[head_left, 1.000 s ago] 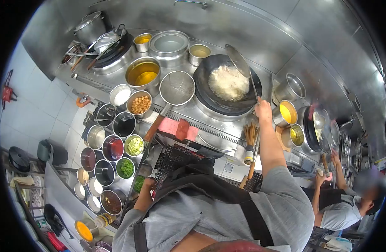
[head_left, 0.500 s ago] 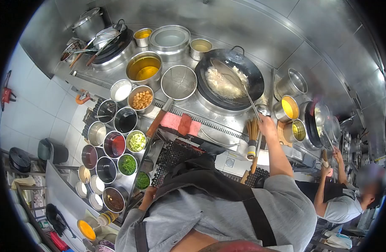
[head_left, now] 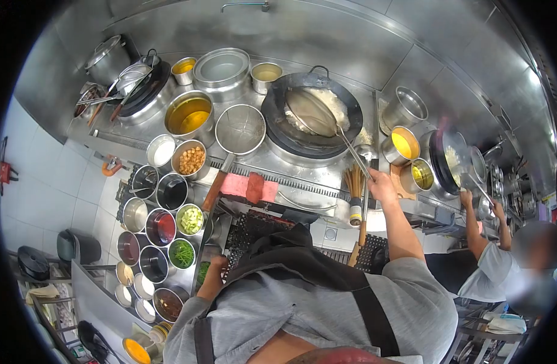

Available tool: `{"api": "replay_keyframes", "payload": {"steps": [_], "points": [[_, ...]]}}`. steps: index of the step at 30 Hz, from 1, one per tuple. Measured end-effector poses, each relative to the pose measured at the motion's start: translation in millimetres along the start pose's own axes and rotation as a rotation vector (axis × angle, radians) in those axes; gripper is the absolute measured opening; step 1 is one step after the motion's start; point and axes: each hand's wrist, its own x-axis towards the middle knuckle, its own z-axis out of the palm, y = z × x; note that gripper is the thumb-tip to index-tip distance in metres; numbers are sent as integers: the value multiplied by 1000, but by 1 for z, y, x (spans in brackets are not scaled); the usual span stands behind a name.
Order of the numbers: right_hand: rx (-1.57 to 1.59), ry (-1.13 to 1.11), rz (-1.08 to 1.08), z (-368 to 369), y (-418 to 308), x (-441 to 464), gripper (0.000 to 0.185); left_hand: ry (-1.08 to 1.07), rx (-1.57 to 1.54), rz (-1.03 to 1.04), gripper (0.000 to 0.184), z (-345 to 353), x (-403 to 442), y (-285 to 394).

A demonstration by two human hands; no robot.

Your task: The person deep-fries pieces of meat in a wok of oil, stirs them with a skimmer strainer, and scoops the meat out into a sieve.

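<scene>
My right hand [head_left: 382, 185] grips the long handle of a round, flat skimmer [head_left: 315, 111]. The skimmer's head lies low inside a large black wok [head_left: 281, 136], over pale food in bubbling liquid [head_left: 333, 106]. Near my waist, my left hand [head_left: 216, 267] is closed beside the rack of metal pots; what it holds, if anything, is too small to make out. Left of the wok, a round wire strainer [head_left: 241, 129] rests on a pot, its wooden handle [head_left: 214, 193] pointing toward me.
Metal pots of brown cubes [head_left: 192, 159], cut green vegetables [head_left: 190, 219] and sauces stand at left. A bamboo brush [head_left: 354, 188] and yellow liquid pots [head_left: 405, 144] are right. A co-worker [head_left: 491, 267] tends another wok [head_left: 443, 159] at far right.
The skimmer has gone from raised at the wok's right edge down into the wok, over the food. The view has shifted a little. The co-worker's hands have moved nearer their wok.
</scene>
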Motion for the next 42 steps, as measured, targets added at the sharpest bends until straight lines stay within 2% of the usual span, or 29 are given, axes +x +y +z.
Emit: {"api": "replay_keyframes", "payload": {"steps": [1,6,7,11,15,16,17,18,19,20,22,23,24,26,28,29,30,32,34,35,38,40,41,42], "points": [[-118,23,-56,0,7,1,38,14,-20,7,12,1,0,2],[-175,64,-71,-33,24,6,36,38,-188,-7,12,1,-32,14],[-137,94,-6,-38,28,9,36,50,-232,-20,12,3,-46,17],[-178,200,11,-38,26,32,35,-112,6,-77,13,56,33,-90],[-222,306,17,13,43,80,33,-254,-101,-131,16,68,16,-106],[-249,330,20,26,41,90,30,-176,77,-205,16,73,19,-113],[35,204,185,40,35,95,24,-171,73,-211,16,75,16,-113],[319,70,344,55,27,101,17,-160,-112,-276,16,74,13,-109],[402,21,307,68,18,107,5,-148,-299,-336,17,72,10,-106],[555,-3,313,84,17,114,4,-140,-305,-341,17,71,13,-105],[766,-64,373,89,-3,117,4,-84,653,146,14,73,28,-100],[767,-71,370,87,-7,119,4,-112,748,253,12,72,31,-98],[770,-67,340,84,-9,122,4,-112,745,248,12,73,30,-98],[773,-65,314,73,-13,117,4,-94,189,-47,9,73,32,-90],[630,-42,285,50,-16,107,28,48,142,185,11,55,-6,-73],[469,-51,270,39,-10,104,38,56,102,120,12,53,-16,-64],[466,-50,275,34,1,103,38,63,63,56,13,53,-22,-57],[34,147,87,26,21,101,37,75,-13,-67,15,51,-32,-42],[75,178,125,14,21,94,36,75,-44,-124,16,47,-41,-39],[-28,204,94,19,40,99,39,52,-57,-119,16,42,-50,-37],[-129,241,56,32,61,99,32,-9,-109,-108,15,30,-77,-24],[421,-33,337,39,35,88,14,-32,-133,-107,16,34,-73,-27],[418,-37,331,49,28,88,14,-30,-122,-97,16,37,-64,-29],[587,-96,382,62,24,88,8,-19,-96,-96,16,43,-49,-37]]}}
